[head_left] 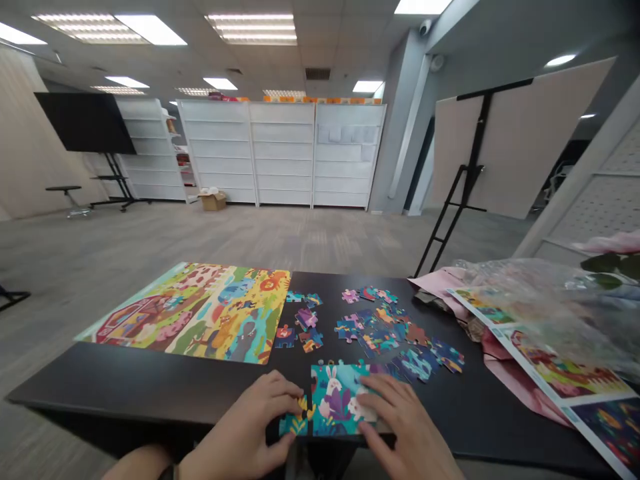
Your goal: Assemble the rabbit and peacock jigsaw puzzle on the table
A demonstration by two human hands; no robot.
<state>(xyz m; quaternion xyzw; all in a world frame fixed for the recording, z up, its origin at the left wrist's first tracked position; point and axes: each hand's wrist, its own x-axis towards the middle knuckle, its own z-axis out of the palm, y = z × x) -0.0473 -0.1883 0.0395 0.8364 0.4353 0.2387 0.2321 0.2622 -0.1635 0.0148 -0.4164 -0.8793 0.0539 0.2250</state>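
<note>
Teal and purple jigsaw section [336, 407], a white rabbit on it, lies at the bottom centre of the black table [125, 377]. The left hand [245, 427] pinches a small joined strip of pieces [294, 423] at its left edge; the right hand [395, 427] lies spread over its right side. Loose jigsaw pieces [385, 333] lie just above.

On the black table [150, 380], an assembled jigsaw puzzle [185, 313] lies at left, loose puzzle pieces [380, 333] at centre, and printed sheets [565, 373] under plastic wrap [545, 293] at right.
</note>
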